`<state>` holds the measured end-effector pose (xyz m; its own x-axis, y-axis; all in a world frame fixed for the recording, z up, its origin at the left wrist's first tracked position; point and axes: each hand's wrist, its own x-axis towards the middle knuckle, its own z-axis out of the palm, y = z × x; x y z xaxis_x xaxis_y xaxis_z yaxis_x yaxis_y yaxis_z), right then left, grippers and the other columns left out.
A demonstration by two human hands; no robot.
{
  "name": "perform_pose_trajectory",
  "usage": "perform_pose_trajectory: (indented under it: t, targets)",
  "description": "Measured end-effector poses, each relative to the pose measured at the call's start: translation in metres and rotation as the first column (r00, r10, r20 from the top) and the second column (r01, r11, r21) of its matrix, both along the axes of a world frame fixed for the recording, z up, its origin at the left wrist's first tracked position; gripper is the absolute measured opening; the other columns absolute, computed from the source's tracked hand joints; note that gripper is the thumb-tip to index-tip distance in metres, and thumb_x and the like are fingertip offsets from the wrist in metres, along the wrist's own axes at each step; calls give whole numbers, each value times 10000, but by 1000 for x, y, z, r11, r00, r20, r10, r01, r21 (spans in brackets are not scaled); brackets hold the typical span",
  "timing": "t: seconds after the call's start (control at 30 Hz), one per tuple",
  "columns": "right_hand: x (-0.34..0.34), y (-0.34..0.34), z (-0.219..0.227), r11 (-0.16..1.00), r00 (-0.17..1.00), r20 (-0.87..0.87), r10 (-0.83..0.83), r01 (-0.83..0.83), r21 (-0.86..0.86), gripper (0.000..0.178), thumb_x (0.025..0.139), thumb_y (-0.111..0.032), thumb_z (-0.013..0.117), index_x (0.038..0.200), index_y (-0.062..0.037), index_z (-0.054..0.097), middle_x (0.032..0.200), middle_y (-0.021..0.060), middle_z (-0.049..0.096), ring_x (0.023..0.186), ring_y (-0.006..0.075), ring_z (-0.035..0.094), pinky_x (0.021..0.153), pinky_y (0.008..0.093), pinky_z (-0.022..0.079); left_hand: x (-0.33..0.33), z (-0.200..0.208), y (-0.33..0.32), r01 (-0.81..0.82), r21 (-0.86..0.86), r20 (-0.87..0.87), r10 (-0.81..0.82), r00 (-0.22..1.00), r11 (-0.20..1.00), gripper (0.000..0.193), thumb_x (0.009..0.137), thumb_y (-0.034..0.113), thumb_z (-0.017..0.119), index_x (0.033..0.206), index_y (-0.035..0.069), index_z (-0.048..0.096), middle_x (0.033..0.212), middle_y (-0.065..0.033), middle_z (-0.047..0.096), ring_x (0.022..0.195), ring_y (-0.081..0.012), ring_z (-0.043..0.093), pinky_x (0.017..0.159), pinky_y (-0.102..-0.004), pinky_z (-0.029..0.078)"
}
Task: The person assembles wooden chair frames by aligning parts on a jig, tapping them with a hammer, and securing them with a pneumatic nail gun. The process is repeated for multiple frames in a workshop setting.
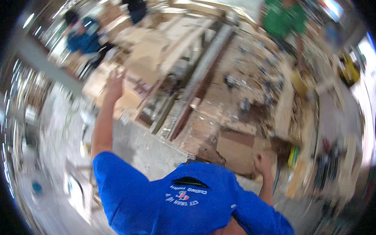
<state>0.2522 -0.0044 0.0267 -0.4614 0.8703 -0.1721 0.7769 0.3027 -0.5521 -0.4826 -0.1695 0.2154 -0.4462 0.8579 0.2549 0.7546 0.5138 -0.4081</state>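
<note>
My left hand point(115, 85) reaches out at the far left with its fingers stretched, over or on a pale wooden panel point(132, 100). I cannot tell whether it touches the wood. A purplish-red mark point(142, 87) shows on the panel's surface. My right hand point(262, 164) is low on the right, beside a brown cardboard-like box or board point(235, 152) at the workbench's near side. Motion blur smears its fingers, so any grip is unclear.
A long metal rail point(204, 66) runs away from me between the panels and a worn workbench point(202, 128) strewn with small metal parts point(244, 105). A person in green point(283, 17) stands at the far right. Another in dark blue point(84, 37) is at the far left. Wooden planks point(284, 102) lie rightward.
</note>
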Motion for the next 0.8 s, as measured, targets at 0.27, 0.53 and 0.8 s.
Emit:
perform_pose_trajectory:
  t: [0.27,0.53,0.8]
  targets:
    - [24,-24,20,955,960,36,-277,279,-102,425,890,-345,659,1214,-72,696,1054,225,726,992,417,689,864,499,549,33,9,75,226,-245,217,-174,960,943,731,701,156,853,1365,102,550,1421,-173,535,1387,-384,442,1166,-510,354]
    - [91,-6,22,881,879,-85,-470,462,-100,371,922,-337,630,1187,-88,703,1033,217,729,968,395,701,862,494,548,205,-6,115,596,162,565,-569,597,787,555,666,238,912,1104,80,610,992,-156,646,939,-404,640,810,-487,521]
    - [139,148,35,882,876,-177,-449,466,72,371,899,-292,670,1168,-39,695,1038,213,725,987,372,706,881,466,547,448,-63,166,741,200,760,-579,296,641,555,706,463,885,1023,101,608,887,-127,649,830,-376,652,720,-467,516]
